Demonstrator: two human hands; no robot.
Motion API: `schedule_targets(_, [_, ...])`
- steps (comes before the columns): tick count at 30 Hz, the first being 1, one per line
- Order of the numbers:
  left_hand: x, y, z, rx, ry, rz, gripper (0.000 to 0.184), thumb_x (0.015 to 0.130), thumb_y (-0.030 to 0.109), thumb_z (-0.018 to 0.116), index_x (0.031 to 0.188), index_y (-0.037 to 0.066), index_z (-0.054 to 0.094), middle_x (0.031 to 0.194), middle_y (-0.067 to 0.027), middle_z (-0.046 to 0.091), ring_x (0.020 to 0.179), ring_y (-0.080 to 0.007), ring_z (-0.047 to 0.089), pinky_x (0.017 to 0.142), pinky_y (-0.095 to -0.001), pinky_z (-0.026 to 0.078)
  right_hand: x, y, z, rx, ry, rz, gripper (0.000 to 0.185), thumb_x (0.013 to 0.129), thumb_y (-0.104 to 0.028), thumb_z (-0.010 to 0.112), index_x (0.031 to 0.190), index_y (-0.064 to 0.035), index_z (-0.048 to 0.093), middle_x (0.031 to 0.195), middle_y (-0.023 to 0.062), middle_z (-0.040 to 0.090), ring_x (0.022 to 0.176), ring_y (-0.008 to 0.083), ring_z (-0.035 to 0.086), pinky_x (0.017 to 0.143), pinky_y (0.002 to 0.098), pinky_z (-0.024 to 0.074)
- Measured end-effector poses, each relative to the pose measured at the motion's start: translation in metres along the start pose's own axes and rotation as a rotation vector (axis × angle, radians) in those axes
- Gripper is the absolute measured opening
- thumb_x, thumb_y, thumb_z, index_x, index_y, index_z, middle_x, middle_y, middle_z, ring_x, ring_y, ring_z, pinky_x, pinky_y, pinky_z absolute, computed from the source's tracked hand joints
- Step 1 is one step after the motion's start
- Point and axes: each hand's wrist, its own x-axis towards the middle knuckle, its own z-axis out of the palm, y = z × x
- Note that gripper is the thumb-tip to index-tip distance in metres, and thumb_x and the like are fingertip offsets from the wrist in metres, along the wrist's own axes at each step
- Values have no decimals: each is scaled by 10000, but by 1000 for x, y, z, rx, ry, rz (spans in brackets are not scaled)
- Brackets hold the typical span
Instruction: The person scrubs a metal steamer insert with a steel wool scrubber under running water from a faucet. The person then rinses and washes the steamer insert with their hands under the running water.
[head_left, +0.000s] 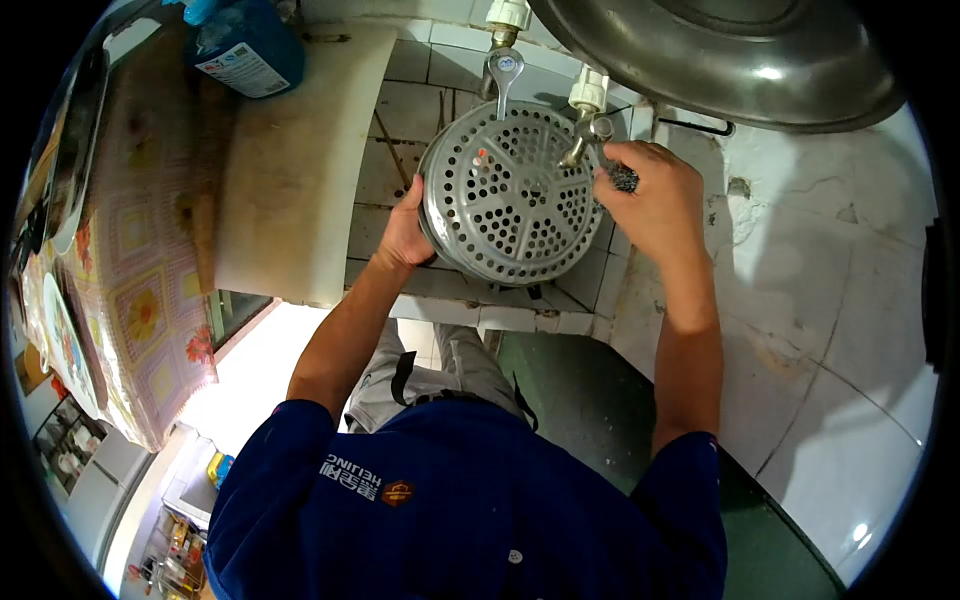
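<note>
A round metal steamer tray (515, 190) with many holes lies tilted over the tiled sink (400, 115), below two taps. At its left rim, my left hand (405, 232) is closed on the edge, thumb up along the side. A small orange-red bit shows on the tray's upper left. My right hand (655, 190) is beside the right tap (592, 132), its fingers wrapped round a dark, wiry scouring pad (622, 178) near the tray's right rim.
A large metal lid or pan (740, 60) overhangs the upper right. To the left are a pale board (290, 180) and a blue bottle (250, 60). The left tap (504, 70) hangs over the tray's top. White tiled wall (840, 290) borders the right.
</note>
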Motion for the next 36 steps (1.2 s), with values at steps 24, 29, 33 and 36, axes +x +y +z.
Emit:
schedule_targets(24, [-2, 2, -12, 35, 107, 1, 577, 953, 484, 431, 1331, 49, 465, 1321, -149, 519, 1191, -318, 508, 1023, -483, 393, -16, 23, 152, 520, 188, 475, 326, 846, -88, 643, 1141, -30, 517, 956, 175, 647, 874, 310, 650, 756, 391, 505])
schedule_targets(29, [3, 3, 3, 66, 157, 17, 573, 953, 482, 436, 1318, 43, 477, 1305, -145, 534, 1180, -315, 516, 1021, -483, 397, -14, -5, 163, 438, 296, 176, 317, 840, -113, 649, 1127, -31, 542, 989, 157, 652, 874, 313, 651, 756, 399, 509])
schedule_targets(33, [5, 5, 2, 50, 107, -2, 565, 951, 483, 449, 1308, 45, 473, 1284, -130, 544, 1153, -277, 530, 998, -445, 420, -2, 12, 167, 607, 218, 577, 380, 864, -251, 656, 1130, -3, 547, 992, 189, 644, 891, 334, 638, 792, 422, 494])
schedule_targets(36, [9, 5, 2, 85, 156, 28, 554, 948, 483, 455, 1293, 51, 489, 1259, -124, 558, 1145, -274, 533, 986, -442, 433, -1, -7, 172, 576, 194, 284, 426, 875, -307, 651, 1138, 9, 541, 1005, 202, 633, 937, 294, 624, 829, 412, 479])
